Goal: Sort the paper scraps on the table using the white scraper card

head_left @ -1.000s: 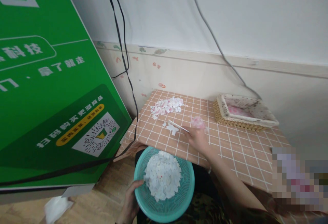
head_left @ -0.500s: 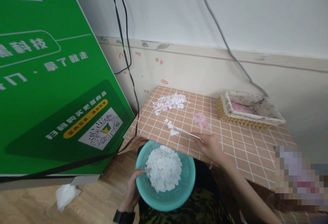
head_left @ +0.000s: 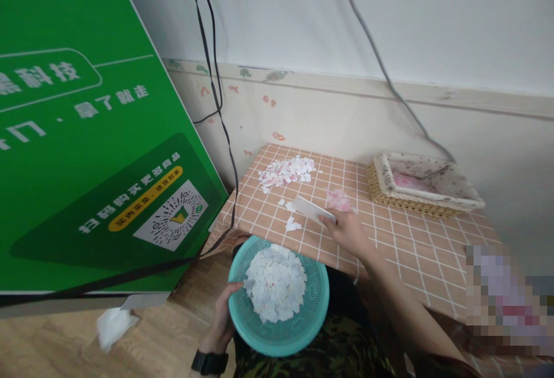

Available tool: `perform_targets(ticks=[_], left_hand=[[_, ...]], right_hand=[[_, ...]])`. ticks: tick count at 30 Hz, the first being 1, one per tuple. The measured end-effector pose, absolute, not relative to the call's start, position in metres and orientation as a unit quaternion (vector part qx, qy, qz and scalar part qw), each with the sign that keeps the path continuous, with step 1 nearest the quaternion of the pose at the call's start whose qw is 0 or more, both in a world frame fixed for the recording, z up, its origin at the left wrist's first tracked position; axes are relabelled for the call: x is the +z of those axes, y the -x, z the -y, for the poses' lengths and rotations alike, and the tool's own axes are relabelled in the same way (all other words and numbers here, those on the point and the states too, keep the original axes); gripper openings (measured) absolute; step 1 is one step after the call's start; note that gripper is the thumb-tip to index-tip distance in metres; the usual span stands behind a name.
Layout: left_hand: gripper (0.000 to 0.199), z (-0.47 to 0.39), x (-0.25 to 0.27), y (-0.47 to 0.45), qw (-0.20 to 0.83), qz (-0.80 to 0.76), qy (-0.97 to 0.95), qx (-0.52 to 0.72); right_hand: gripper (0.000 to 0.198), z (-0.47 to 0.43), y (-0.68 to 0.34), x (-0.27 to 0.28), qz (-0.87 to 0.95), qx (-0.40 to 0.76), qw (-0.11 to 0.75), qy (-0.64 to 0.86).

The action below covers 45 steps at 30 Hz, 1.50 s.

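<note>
My left hand [head_left: 224, 314] grips the left rim of a teal plastic basket [head_left: 318, 303], which rests over my lap just under the table edge. Many small white paper pieces [head_left: 274, 285] fill its middle. Above the table, my right hand [head_left: 348, 231] is closed on a flat white card [head_left: 309, 209], its broad face tilted upward. A few white scraps [head_left: 293, 224] lie on the cloth beside and below the card's left end. Farther back is a heap of white and pinkish paper pieces [head_left: 288, 171]. Close behind my right hand sits a small pink patch of scraps [head_left: 340, 198].
A checked brown tablecloth [head_left: 407, 242] covers the table, which stands against the wall. At the back right is a lined wicker basket [head_left: 413, 209] with pink bits inside. A green cabinet [head_left: 86, 164] stands at left, with black cables [head_left: 225, 135] hanging before it. White plastic [head_left: 115, 327] lies on the floor.
My right hand has shifted slightly up and turned the white card from edge-on to showing its broad face. The left hand keeps hold of the teal basket.
</note>
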<state>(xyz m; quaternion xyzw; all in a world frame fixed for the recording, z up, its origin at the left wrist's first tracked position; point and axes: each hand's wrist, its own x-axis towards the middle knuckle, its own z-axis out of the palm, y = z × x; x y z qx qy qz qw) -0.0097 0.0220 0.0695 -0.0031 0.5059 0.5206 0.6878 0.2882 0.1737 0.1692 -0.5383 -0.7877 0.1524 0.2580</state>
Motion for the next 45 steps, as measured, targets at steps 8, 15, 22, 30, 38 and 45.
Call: perform_targets(ticks=[8,15,22,30,38,45], left_hand=[[0.019,-0.024,0.071,0.009,0.698,-0.495,0.011,0.517],[0.011,-0.031,0.087,0.016,0.673,-0.521,0.001,0.525],[0.013,-0.037,0.097,0.016,0.670,-0.518,-0.021,0.531],[0.016,-0.036,0.087,0.022,0.683,-0.506,-0.020,0.526],[0.017,-0.037,0.089,0.019,0.677,-0.512,-0.013,0.529],[0.012,-0.040,0.094,0.020,0.656,-0.538,-0.008,0.530]], right_hand=[[0.028,-0.173,-0.293,0.168,0.784,0.175,0.279,0.526],[0.025,-0.155,-0.300,0.158,0.784,0.222,0.294,0.500],[0.026,-0.144,-0.296,0.158,0.815,0.221,0.269,0.464],[0.029,-0.134,-0.293,0.160,0.825,0.216,0.286,0.437],[0.025,-0.130,-0.285,0.164,0.797,0.241,0.304,0.463],[0.031,-0.162,-0.280,0.147,0.794,0.162,0.296,0.505]])
